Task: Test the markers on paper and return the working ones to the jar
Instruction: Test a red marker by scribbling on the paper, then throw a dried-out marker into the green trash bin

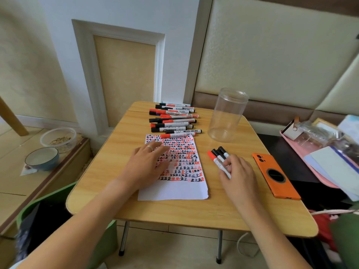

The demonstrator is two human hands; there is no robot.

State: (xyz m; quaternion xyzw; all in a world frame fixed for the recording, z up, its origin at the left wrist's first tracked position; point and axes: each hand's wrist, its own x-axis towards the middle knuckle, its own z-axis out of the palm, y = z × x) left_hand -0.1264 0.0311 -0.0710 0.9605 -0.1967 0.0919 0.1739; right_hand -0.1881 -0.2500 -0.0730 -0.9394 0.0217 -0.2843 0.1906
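Nearest us, the left hand (148, 164) lies flat, fingers straight, pressing down on the white sheet of paper (174, 188) crowded with red and black test marks, pinning it so it won't slide, by the look of it. Just across, the right hand (238, 174) has its fingers curled round a small bunch of capped red and black markers (218, 155), caps pointing away, probably gathered as one batch for the trip back. Beside that lies a flat orange phone (275, 176). Further up the light wooden folding table (108, 152), the clear plastic jar (227, 115) stands upright and empty. Farthest off, a long row of red and black markers (173, 119) lies side by side, likely sorted for testing.
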